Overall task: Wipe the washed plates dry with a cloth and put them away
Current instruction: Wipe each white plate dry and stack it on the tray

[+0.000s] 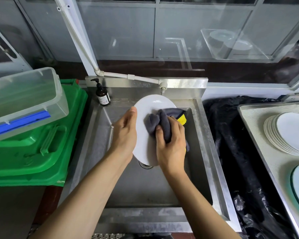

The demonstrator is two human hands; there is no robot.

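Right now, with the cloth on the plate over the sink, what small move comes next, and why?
Probably sweep the cloth up toward the far rim. The right hand presses it on the middle of the plate, the upper face lies bare, and the left hand steadies the edge.

A commercial kitchen's dishwashing corner: a deep stainless-steel sink (pixel 100 169), a soap pump bottle (pixel 102 95) at its back-left rim, stacked white plates (pixel 286 133) on a metal tray (pixel 252 128) to its right.

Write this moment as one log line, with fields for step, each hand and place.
step: wiping | left hand: holds round white plate | right hand: presses grey-and-yellow cloth on plate | place: over steel sink
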